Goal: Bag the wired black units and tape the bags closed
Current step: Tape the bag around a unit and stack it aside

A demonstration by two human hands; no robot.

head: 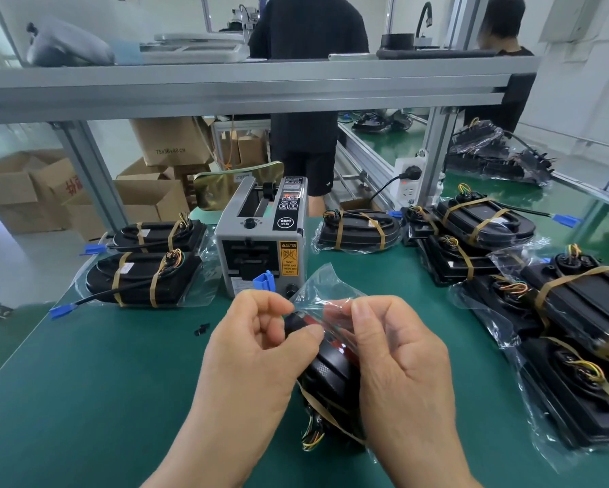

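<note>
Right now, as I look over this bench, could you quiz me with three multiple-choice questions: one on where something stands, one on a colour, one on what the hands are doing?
1. Where does the grey box-shaped tape dispenser stand on the green table mat?
A) near right corner
B) far edge, between bagged black units
C) on the floor

2. What colour are the plastic connectors at the cable ends?
A) red
B) white
C) blue

3. What are the left hand and right hand doing?
A) both pinching the clear plastic bag over a wired black unit
B) lying flat on the mat
C) pressing the dispenser's buttons

Answers: 1 B, bagged units lie on either side of it; 2 C, blue plugs show at the cable tips; 3 A, thumbs and fingers of both hands nip the bag's mouth.
</note>
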